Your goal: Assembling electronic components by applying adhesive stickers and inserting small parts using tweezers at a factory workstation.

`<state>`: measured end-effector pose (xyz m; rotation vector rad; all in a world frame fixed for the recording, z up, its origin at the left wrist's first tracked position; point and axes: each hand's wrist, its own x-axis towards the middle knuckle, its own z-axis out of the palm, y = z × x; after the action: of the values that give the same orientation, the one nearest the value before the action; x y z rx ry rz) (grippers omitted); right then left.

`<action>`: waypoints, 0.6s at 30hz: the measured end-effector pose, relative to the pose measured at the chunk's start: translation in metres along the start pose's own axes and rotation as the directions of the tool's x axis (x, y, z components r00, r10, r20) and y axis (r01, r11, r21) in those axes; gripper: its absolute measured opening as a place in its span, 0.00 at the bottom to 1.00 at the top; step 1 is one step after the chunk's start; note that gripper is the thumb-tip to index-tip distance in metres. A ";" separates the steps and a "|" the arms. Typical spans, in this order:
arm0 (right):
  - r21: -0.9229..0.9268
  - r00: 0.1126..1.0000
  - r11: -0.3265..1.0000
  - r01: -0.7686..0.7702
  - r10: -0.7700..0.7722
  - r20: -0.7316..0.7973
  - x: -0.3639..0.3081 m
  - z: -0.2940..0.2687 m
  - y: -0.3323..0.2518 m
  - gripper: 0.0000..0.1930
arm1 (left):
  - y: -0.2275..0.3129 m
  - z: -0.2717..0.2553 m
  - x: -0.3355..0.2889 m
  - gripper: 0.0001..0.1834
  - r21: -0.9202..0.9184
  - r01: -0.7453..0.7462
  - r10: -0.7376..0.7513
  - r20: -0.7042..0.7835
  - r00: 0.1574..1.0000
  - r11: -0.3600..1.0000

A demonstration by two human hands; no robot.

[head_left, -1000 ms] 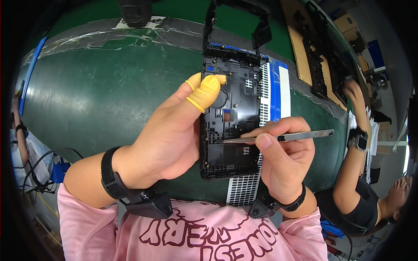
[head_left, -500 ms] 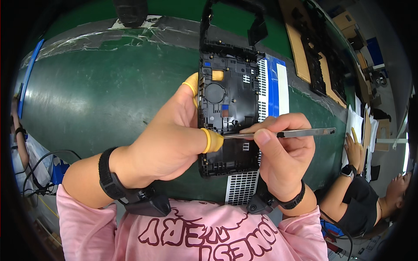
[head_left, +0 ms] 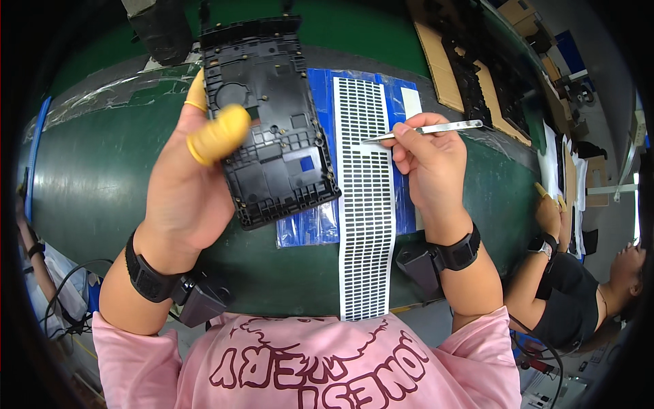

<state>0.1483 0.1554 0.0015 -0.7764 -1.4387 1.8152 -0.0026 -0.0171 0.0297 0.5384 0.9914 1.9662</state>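
Observation:
My left hand (head_left: 187, 174), with yellow finger cots on thumb and a finger, grips a black plastic housing (head_left: 279, 163) by its left side. The housing is tilted and held up above the table. Ribs, a round recess and small brass-coloured inserts show on its face. My right hand (head_left: 432, 157) pinches metal tweezers (head_left: 443, 127). Their tips reach the long white sheet of small black stickers (head_left: 368, 225), at a gap among the rows. Whether a sticker is between the tips I cannot tell. Beneath the sheet lies a blue plastic-covered board (head_left: 300, 235).
On the green table (head_left: 109, 157), cardboard strips (head_left: 436, 65) and black plastic parts (head_left: 466, 75) lie at the far right. A dark block (head_left: 160, 31) stands at the back. A co-worker's hand (head_left: 548, 215) is at the right edge, near white papers.
My left hand has carried the housing left and tilted it. My right hand has taken the tweezers off the housing and up to the sticker sheet, which is now mostly uncovered.

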 end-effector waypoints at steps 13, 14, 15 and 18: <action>-0.044 1.000 0.999 0.000 0.000 0.002 0.001 -0.002 0.007 0.06 | -0.002 -0.005 0.007 0.23 -0.234 0.093 -0.140 -0.195 0.971 0.968; -0.043 1.000 0.999 0.000 0.000 0.003 0.001 -0.002 0.007 0.06 | -0.002 -0.006 0.006 0.23 -0.238 0.110 -0.143 -0.126 0.982 0.965; -0.036 1.000 0.999 0.002 -0.001 0.012 0.001 -0.002 0.007 0.06 | -0.003 -0.004 0.005 0.23 -0.237 0.108 -0.141 -0.127 0.982 0.965; -0.029 1.000 1.000 0.000 0.001 0.010 0.000 -0.002 0.005 0.06 | -0.003 0.001 0.002 0.23 -0.273 0.139 -0.154 -0.033 0.988 0.952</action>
<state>0.1486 0.1556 -0.0040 -0.7832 -1.4741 1.8048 -0.0019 -0.0138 0.0274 0.2525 0.7545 1.9493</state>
